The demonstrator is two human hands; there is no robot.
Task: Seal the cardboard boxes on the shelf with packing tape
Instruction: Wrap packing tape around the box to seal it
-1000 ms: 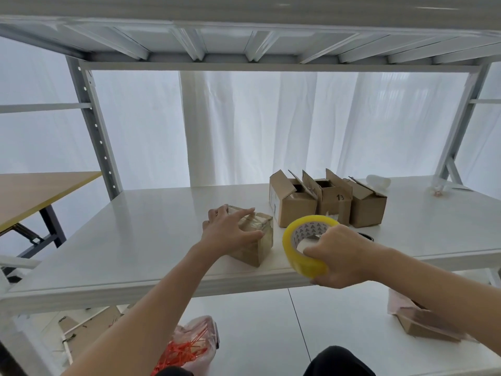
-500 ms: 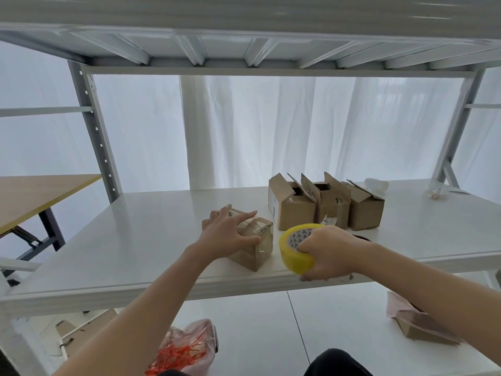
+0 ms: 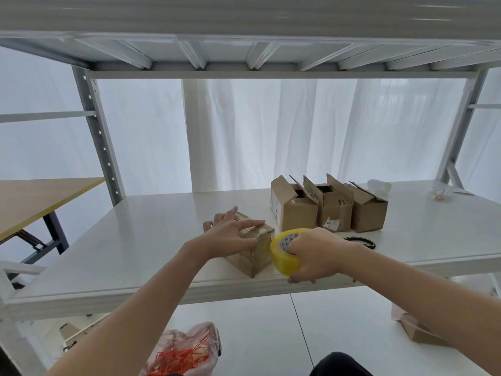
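Observation:
A small closed cardboard box (image 3: 257, 253) sits near the front edge of the white shelf (image 3: 135, 253). My left hand (image 3: 233, 234) lies spread on its top, fingers straight, pressing down. My right hand (image 3: 317, 253) grips a yellow roll of packing tape (image 3: 283, 257), held right against the box's right side. Behind them stand three open cardboard boxes (image 3: 328, 207) in a row, flaps up, the middle one marked 13.
A dark loop-shaped object (image 3: 360, 241) lies on the shelf behind my right hand. A clear plastic item (image 3: 379, 185) and a small object (image 3: 439, 194) sit at the back right. Below are a bag of orange ties (image 3: 184, 351) and a flattened box (image 3: 417, 332). A wooden table (image 3: 40, 196) stands left.
My right hand has brought the tape roll leftward and forward until it meets the box's right side. My left hand stays pressed on the box top.

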